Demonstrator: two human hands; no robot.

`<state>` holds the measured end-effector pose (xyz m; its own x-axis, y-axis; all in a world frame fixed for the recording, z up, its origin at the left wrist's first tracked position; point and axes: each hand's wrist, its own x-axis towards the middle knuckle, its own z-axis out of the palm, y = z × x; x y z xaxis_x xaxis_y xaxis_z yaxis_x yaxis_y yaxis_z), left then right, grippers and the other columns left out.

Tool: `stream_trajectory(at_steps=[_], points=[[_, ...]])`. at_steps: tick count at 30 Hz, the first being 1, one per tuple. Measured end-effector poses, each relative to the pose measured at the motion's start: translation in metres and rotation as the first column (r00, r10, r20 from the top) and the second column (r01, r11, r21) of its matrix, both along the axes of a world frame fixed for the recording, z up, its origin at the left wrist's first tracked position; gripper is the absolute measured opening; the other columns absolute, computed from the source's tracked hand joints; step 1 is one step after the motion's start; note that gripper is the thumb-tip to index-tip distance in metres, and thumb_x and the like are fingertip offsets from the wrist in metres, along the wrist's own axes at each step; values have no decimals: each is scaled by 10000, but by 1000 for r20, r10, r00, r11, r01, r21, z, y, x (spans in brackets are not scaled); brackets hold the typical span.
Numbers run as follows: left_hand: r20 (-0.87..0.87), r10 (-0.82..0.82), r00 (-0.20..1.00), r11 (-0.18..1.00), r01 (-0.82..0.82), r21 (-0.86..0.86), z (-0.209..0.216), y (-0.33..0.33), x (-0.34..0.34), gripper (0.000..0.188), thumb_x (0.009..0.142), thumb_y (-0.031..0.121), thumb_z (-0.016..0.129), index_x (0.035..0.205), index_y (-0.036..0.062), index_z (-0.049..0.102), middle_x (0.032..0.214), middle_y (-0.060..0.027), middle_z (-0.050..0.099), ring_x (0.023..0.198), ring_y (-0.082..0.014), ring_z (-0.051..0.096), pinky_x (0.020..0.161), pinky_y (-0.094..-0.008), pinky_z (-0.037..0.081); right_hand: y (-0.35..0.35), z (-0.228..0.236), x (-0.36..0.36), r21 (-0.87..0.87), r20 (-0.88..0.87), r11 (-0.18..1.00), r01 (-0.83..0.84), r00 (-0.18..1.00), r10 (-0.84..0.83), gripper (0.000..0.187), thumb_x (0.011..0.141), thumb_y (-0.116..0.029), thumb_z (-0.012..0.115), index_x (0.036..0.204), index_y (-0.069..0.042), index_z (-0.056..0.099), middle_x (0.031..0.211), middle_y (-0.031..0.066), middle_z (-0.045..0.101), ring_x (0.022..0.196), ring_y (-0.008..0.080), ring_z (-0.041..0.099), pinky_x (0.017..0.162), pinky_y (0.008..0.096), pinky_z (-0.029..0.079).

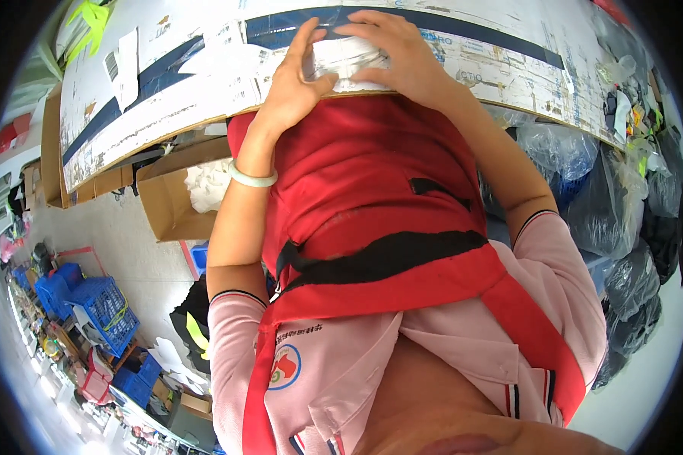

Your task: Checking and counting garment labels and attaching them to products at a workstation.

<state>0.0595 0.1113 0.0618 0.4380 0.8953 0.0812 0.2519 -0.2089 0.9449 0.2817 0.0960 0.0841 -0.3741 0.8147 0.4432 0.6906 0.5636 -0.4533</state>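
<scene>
Both my hands rest at the near edge of a worktop (501, 83) covered with white, scuffed card with dark blue bands. Between them lies a small white bundle (347, 56) of thin layered material, its exact kind unclear. My left hand (296, 85) curves round its left side, thumb along the near edge. From the right, my right hand (411, 59) closes over the other side with bent fingers. Flat white pieces (228, 67) lie just left of my left hand. Farther left is a white slip with a printed label (121, 72).
Below the worktop's left part stands an open cardboard box (167, 199) with white pieces (207, 186) inside. Blue plastic crates (102, 311) are on the floor at left. Clear and black plastic bags (607, 201) crowd the right side. A yellow-green strip (91, 29) hangs at far left.
</scene>
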Motion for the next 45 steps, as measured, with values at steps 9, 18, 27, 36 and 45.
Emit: stream_trajectory(at_steps=[9,18,27,36,45], points=[[432,196,880,956,-74,-282,-12,-13,21,742,870,-78,559,1527,70,248,1464,-183,404,1362,-256,405,1146,-371,283,7,-24,11,-280,-24,941,-190,981,191,702,698,-197,791,1351,-120,545,1316,134,549,1185,327,519,1051,427,377],[-169,257,952,853,-141,502,-16,-15,47,259,850,32,644,1109,35,658,1129,-136,623,1063,-326,575,934,-413,420,92,-6,140,-172,-172,895,412,882,-439,694,747,-340,792,1358,-118,549,1322,154,564,1217,330,526,1064,396,405],[-334,267,904,825,-36,564,-16,-13,50,243,794,33,660,1031,70,700,1122,-57,624,1079,-285,565,920,-403,408,242,-46,217,228,54,713,663,723,-689,688,732,-416,787,1332,-155,574,1313,132,599,1211,326,539,1060,425,398],[-288,268,919,812,-55,581,-20,-11,51,264,762,15,653,1011,97,686,1115,-44,621,1058,-277,572,872,-396,420,220,-39,166,366,-7,748,554,805,-593,463,836,-341,727,1246,-149,633,1203,106,643,1168,312,544,1034,417,393],[-110,166,980,882,-97,461,-17,-11,37,230,813,27,648,1026,100,690,1124,-68,624,1075,-292,568,892,-410,418,218,85,-36,-67,-243,987,-145,962,125,209,948,-127,591,1122,-58,683,1078,111,697,1016,264,642,939,345,486]])
